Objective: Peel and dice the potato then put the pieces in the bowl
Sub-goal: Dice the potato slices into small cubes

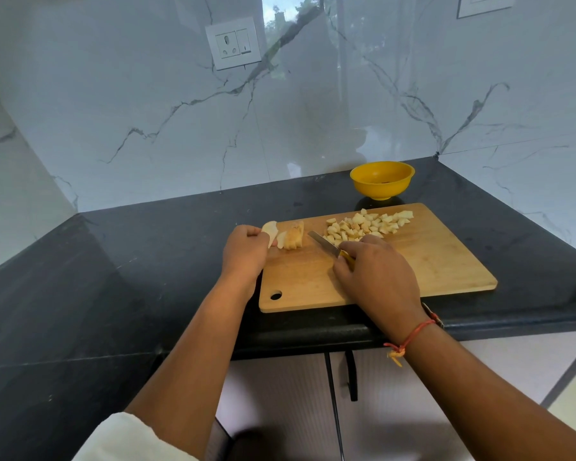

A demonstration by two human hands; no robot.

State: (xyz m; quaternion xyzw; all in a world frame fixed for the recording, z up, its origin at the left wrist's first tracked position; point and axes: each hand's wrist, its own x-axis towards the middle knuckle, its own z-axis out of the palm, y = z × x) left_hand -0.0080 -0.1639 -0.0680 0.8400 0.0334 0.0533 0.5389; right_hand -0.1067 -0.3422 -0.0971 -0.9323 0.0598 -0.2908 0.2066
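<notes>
So we're most of the way through the dicing. Our left hand [246, 251] is at the far-left corner of the cutting board [429, 261], fingers pinching one pale potato slice [269, 231] that hangs partly off that corner. Just inboard of it, on the board, are the last few slices [291, 239] leaning on each other. Our right hand [376, 274] is clenched round the yellow handle of the knife [323, 243] over the middle of the board, with the blade aimed at those slices. We can't tell if the tip touches the wood.

The diced pile [366, 224] sits along the board's far side, right of centre. The yellow bowl [382, 179] is off the board, just past its far edge, and seems to have no potato in it yet.

What we think matters here:
- Bring that slice in from the corner and lay it flat, since cutting on the edge invites a slip.
- Tuck our left fingertips back, knuckles to the blade.
- Cut strips first, then across, matching the cubes already in the pile.
- Keep the cutting left of the pile so nothing gets knocked off the far edge.
- Pull the bowl up against the board before scraping.
</notes>
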